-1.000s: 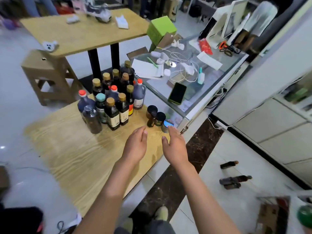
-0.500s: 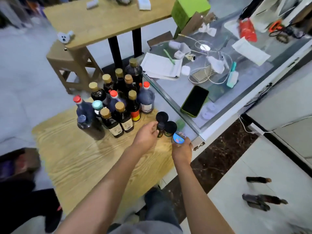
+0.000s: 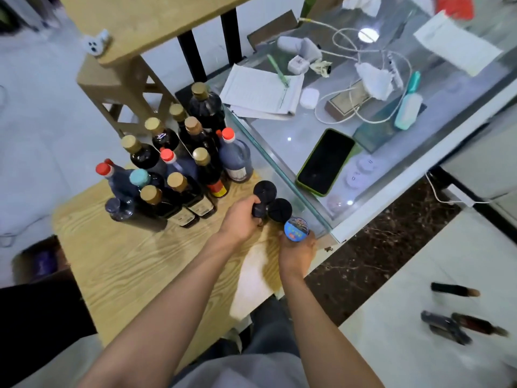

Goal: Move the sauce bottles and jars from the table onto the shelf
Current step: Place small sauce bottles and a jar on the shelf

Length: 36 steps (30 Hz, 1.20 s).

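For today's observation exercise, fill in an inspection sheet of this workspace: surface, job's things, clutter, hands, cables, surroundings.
Surface: wooden table, bare grain in front.
Job's things: cluster of sauce bottles upright; two black-lidded jars; blue-lidded jar.
Clutter: phone and papers on glass counter.
Hands: left hand grips a black-lidded jar; right hand grips the blue-lidded jar.
Cables: white cable looped on counter.
Surroundings: stool; three bottles lying on the floor.

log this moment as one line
left hand: grips black-lid jar | right hand: grips blue-lid jar | bottles: on table
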Motion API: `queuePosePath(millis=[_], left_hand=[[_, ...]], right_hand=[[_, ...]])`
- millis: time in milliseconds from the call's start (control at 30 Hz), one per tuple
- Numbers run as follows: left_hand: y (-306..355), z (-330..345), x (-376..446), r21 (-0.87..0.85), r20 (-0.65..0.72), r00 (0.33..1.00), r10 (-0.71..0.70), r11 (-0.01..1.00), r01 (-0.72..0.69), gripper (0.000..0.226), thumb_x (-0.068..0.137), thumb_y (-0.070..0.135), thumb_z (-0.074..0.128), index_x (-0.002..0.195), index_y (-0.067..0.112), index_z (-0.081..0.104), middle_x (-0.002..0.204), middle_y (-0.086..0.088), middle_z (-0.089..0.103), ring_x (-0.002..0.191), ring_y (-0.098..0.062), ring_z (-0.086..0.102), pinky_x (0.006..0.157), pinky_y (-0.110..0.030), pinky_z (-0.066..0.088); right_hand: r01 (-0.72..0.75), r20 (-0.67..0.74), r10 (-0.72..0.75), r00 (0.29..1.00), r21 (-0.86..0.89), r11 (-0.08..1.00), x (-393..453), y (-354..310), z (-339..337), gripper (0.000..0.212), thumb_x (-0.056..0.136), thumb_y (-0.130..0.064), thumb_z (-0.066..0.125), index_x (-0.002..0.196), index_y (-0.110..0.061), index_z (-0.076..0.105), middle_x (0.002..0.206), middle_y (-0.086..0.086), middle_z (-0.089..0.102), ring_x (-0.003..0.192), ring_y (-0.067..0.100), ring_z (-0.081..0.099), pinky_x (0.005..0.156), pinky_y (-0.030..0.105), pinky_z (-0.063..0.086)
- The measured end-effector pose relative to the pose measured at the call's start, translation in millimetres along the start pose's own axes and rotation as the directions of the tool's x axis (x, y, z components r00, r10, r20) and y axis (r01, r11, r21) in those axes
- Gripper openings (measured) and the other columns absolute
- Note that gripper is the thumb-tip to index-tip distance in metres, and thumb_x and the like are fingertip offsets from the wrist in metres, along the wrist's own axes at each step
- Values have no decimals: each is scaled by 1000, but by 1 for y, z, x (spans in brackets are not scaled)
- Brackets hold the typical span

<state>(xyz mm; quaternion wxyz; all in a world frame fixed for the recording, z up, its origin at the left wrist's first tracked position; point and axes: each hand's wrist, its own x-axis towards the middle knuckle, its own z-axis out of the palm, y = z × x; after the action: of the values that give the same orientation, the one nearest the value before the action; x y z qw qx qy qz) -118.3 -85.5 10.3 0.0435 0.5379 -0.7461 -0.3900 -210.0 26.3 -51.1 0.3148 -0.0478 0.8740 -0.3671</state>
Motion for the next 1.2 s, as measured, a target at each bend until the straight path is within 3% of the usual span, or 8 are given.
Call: queuePosePath(millis=[167,267,533,733,867,1000,1100,1200], left_hand=[[-9,-4,-12,-117,-7,1000,-21,993,20,37,69,6,78,92,29,61,90,3,67,85,-20,65,79,-33,51],[-13,-11,-28,-229,-25,999,26,973,-31,34,72,5,79,93,28,64,91,4,67,85,-18,64,81,-31,49],[-14,-33,-97,-563,-30,985,168,812,-155,31,78,-2,74,106,6,65,100,-3,68,88,-9,62,83,-21,48],[2,-34,-153,-801,54,969,240,590,-102,31,88,0,65,112,20,60,104,2,67,97,-16,64,88,-36,53],[39,-25,-189,-891,121,949,290,453,-25,28,91,0,59,115,15,55,105,0,69,97,-18,65,82,-35,56],[87,-9,-227,-902,163,907,389,430,-22,28,93,7,59,119,18,58,106,-2,71,99,-17,67,87,-34,55],[124,4,-258,-916,184,866,466,400,-20,25,96,7,55,120,15,58,97,1,71,90,-14,66,84,-34,54],[157,23,-292,-912,222,810,543,410,-25,23,98,12,53,120,15,59,95,4,73,88,-10,66,86,-38,52]], right_hand=[[22,21,-24,999,120,993,-7,8,-8,46,79,-24,78,116,-13,52,104,7,64,93,29,64,73,30,48],[61,70,-72,995,142,988,-21,15,-23,37,79,-18,78,104,-19,51,90,-2,60,73,11,59,57,15,43],[112,109,-165,980,383,917,-100,29,-65,46,76,-13,82,112,-12,54,96,-6,63,85,9,62,62,12,49],[175,-39,-184,982,556,813,-152,43,-112,44,83,-11,78,120,-6,57,110,9,69,94,15,66,71,15,53],[202,-153,-135,979,645,737,-182,51,-155,50,82,-17,79,122,-8,50,112,10,68,96,14,67,79,22,54],[260,-228,-135,964,710,654,-211,60,-213,49,81,-21,78,121,-9,53,104,2,68,87,8,66,66,13,51],[315,-289,-139,947,761,567,-230,74,-252,61,66,-33,78,118,-7,58,100,4,72,89,17,68,72,28,53],[364,-335,-151,930,782,506,-247,96,-293,39,74,-28,69,108,-11,63,88,1,70,79,15,66,68,30,52]])
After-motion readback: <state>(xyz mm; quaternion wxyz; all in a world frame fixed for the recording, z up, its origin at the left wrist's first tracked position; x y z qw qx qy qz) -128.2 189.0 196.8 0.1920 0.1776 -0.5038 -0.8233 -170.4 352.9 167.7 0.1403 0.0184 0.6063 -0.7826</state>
